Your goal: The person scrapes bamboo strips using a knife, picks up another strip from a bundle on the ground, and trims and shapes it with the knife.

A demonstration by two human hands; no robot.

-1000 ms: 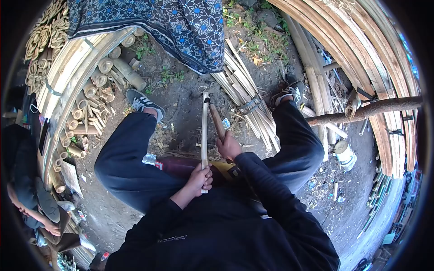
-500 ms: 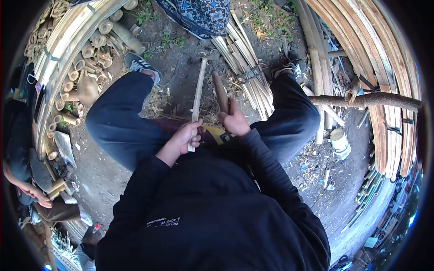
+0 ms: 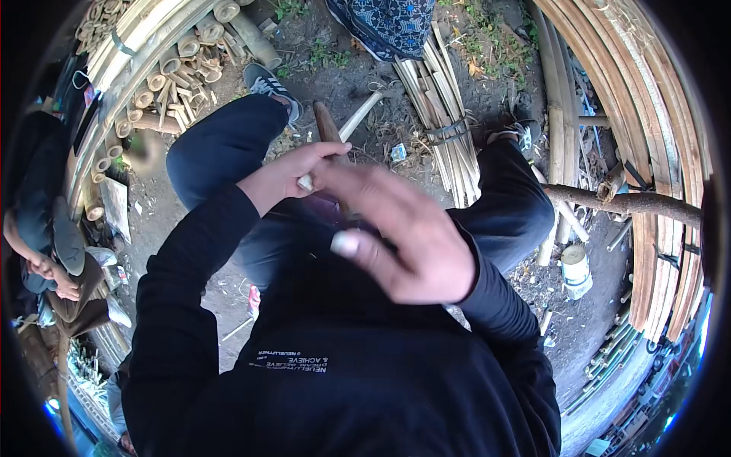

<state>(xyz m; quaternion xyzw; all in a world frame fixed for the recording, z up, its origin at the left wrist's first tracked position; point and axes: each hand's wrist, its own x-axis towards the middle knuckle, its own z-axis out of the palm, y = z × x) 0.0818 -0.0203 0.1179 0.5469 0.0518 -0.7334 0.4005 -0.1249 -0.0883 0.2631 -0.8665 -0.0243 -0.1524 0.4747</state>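
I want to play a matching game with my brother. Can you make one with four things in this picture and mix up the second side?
Things:
1. Patterned cloth
2. Single pale strip
3. Right hand
4. Bucket

Clues:
A. Blurred, with its thumb held apart
B. Mostly white, on the ground at the picture's right
C. Dark and blue, at the top
D. Held in the left hand

Right pairs: 1-C, 2-D, 3-A, 4-B
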